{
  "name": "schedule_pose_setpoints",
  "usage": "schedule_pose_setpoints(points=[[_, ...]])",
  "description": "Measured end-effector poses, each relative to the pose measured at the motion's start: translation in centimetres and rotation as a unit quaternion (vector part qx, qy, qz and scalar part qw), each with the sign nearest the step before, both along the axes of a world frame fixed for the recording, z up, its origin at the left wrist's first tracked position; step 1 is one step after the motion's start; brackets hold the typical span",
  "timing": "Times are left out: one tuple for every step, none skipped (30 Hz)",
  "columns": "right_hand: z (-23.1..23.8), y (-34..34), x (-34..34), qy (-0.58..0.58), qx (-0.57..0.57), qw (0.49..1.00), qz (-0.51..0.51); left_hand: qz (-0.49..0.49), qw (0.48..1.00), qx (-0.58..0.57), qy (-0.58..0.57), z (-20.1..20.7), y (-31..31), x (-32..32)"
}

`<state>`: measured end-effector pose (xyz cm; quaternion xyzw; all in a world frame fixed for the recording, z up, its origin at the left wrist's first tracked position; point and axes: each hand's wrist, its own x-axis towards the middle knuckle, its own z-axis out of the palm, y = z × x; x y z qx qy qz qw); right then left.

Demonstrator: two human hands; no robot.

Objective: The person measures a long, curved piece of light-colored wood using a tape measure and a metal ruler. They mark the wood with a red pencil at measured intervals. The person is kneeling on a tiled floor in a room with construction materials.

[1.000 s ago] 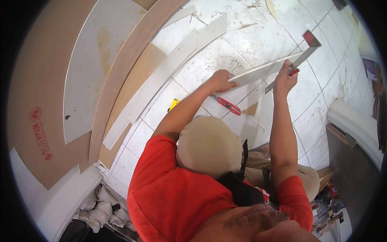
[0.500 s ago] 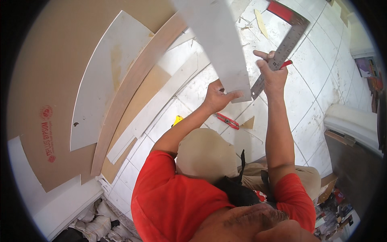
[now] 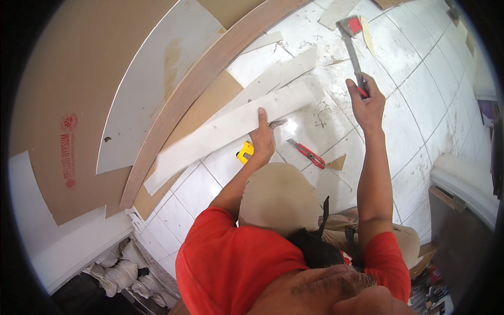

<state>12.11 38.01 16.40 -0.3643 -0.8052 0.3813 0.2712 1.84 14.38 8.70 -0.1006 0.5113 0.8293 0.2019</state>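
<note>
My left hand (image 3: 263, 135) grips the lower edge of a long, pale board strip (image 3: 210, 132), thumb on its upper face and fingers below. The strip slants from lower left to upper right, above other strips. In my right hand (image 3: 369, 105) is a carpenter's square (image 3: 353, 52), its metal blade turned nearly edge-on and its red-marked end pointing away from me. A thin red stick, perhaps a pencil (image 3: 362, 93), is pinched in the same hand. On the tiles between my arms lies a red utility knife (image 3: 307, 154). Just left of my left wrist sits a yellow tape measure (image 3: 245, 152).
Large brown gypsum boards (image 3: 58, 115), a white curved-looking panel (image 3: 142, 94) and a wooden plank (image 3: 173, 110) lean or lie along the left. Scraps and a small brown triangle (image 3: 336, 163) litter the tiled floor (image 3: 409, 131). Sacks (image 3: 118, 275) lie at lower left.
The pale strip has swung left and down, from pointing away from me to lying slantwise above the other strips. My right hand has tilted the square edge-on and moved it slightly right.
</note>
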Motion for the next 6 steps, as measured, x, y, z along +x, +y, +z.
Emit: schedule_pose_setpoints(points=[[-1.0, 0.0, 0.0, -0.016, 0.004, 1.000, -0.010, -0.008, 0.999, -0.006, -0.036, -1.1, 0.0, 0.0], [-3.3, 0.3, 0.1, 0.032, -0.065, 0.997, -0.005, -0.019, 0.997, -0.009, -0.072, -3.0, 0.1, -0.2], [-4.2, -0.1, -0.1, 0.072, -0.115, 0.991, 0.014, -0.029, 0.993, -0.012, -0.110, -3.7, 0.6, -0.3], [-4.6, 0.2, 0.2, 0.031, -0.166, 0.985, 0.028, -0.022, 0.992, -0.003, -0.127, -4.4, 1.2, -0.2], [-4.6, -0.1, 0.4, -0.011, -0.218, 0.975, 0.044, -0.007, 0.989, 0.006, -0.145, -5.2, 1.8, 0.0], [-4.7, 0.1, 0.4, -0.017, -0.216, 0.975, 0.047, 0.008, 0.986, 0.015, -0.164, -6.1, 2.4, 0.0]])
